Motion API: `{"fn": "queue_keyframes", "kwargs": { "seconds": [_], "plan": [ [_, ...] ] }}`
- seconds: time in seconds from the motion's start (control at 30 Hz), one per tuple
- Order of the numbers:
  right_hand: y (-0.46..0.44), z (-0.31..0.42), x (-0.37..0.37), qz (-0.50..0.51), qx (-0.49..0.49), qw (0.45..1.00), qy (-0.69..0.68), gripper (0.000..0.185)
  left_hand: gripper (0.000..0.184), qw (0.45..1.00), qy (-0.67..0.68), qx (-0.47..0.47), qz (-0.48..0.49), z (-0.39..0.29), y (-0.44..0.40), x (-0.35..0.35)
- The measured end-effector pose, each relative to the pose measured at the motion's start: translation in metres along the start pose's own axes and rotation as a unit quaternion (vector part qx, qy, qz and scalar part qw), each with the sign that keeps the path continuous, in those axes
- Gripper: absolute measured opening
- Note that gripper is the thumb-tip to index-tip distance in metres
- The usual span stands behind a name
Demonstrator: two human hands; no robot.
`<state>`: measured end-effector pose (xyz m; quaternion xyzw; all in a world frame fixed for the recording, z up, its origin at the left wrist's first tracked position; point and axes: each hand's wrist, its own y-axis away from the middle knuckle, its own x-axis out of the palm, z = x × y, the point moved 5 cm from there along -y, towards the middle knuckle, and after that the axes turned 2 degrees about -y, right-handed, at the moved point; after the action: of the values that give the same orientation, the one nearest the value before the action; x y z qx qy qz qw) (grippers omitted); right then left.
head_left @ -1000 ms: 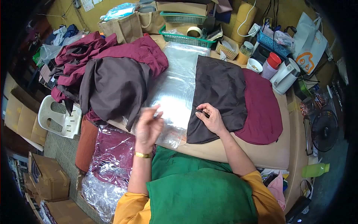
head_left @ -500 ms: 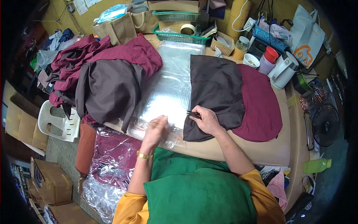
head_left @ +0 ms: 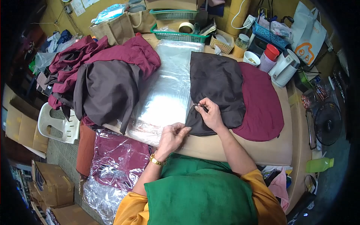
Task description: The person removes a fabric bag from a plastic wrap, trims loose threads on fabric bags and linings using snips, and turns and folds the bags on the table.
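Observation:
A dark brown cloth piece (head_left: 217, 82) lies flat on the table, its right part beside a maroon cloth piece (head_left: 260, 103) that shows rounded at its right edge. My right hand (head_left: 210, 114) is closed around small black snips (head_left: 204, 109), partly hidden in the palm, with its fingertips at the left edge of the dark cloth. My left hand (head_left: 173, 139) pinches the lower left corner of that cloth between thumb and forefinger. Left of it lies a stack of clear plastic bags (head_left: 161, 93).
Heaped dark and maroon cloth (head_left: 107, 92) covers the table's left side. Green baskets (head_left: 180, 36), a white bowl (head_left: 251, 59) and a white kettle (head_left: 285, 68) stand along the back. Plastic-wrapped maroon cloth (head_left: 120, 161) lies below the table's left front, near a white stool (head_left: 58, 125).
My left hand has moved right from the plastic to the dark cloth's corner and taken hold of it. My right hand has shifted slightly up and right, the snips now tucked inside.

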<state>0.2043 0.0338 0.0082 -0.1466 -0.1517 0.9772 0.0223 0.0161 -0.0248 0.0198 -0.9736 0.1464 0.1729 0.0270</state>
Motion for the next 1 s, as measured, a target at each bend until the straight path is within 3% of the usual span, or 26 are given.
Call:
{"fn": "queue_keyframes", "kwargs": {
  "seconds": [0.1,0.23,0.33,0.4,0.43,0.5,0.53,0.6,0.73,0.8,0.87,1.0],
  "plan": [
    [-0.003,-0.004,0.0,-0.012,-0.019,1.0,-0.012,0.019,0.019,0.995,0.075,-0.042,-0.047,-0.002,0.006,-0.011],
    [-0.003,-0.002,0.002,-0.003,-0.031,0.999,-0.009,0.019,0.017,0.998,-0.024,-0.063,-0.008,0.006,0.013,-0.022],
    [-0.003,-0.004,-0.001,-0.01,-0.013,1.0,-0.011,0.018,0.017,0.993,0.093,-0.023,-0.067,0.019,0.017,-0.021],
    [-0.003,-0.004,-0.001,-0.006,0.003,1.0,-0.007,0.019,0.016,0.961,0.26,-0.079,-0.049,0.024,0.018,-0.016],
    [-0.004,-0.005,-0.001,-0.005,0.001,1.0,-0.007,0.019,0.016,0.961,0.26,-0.077,-0.05,0.021,0.018,-0.013],
    [-0.006,0.001,0.002,0.002,-0.003,0.999,-0.048,0.022,0.014,0.831,0.546,-0.102,-0.031,0.015,0.017,-0.001],
    [-0.003,0.006,0.003,0.003,-0.005,0.999,-0.048,0.022,0.014,0.801,0.591,-0.091,0.023,0.017,0.016,0.002],
    [0.005,0.059,-0.007,-0.075,-0.052,0.992,0.085,0.02,0.014,0.8,0.594,-0.082,0.021,0.0,0.017,0.003],
    [0.031,0.119,-0.013,-0.038,-0.115,0.975,0.188,0.029,0.013,0.807,0.587,-0.048,0.044,-0.017,0.018,-0.003],
    [0.048,0.146,-0.011,-0.014,-0.203,0.939,0.277,0.031,0.012,0.814,0.576,-0.043,0.051,-0.019,0.019,-0.003],
    [0.056,0.161,-0.008,-0.017,-0.236,0.925,0.298,0.029,0.013,0.827,0.553,-0.1,0.033,-0.011,0.022,-0.003],
    [0.061,0.163,0.0,-0.036,-0.3,0.894,0.332,0.026,0.011,0.835,0.545,-0.074,0.03,-0.011,0.021,-0.001]
  ]
}}
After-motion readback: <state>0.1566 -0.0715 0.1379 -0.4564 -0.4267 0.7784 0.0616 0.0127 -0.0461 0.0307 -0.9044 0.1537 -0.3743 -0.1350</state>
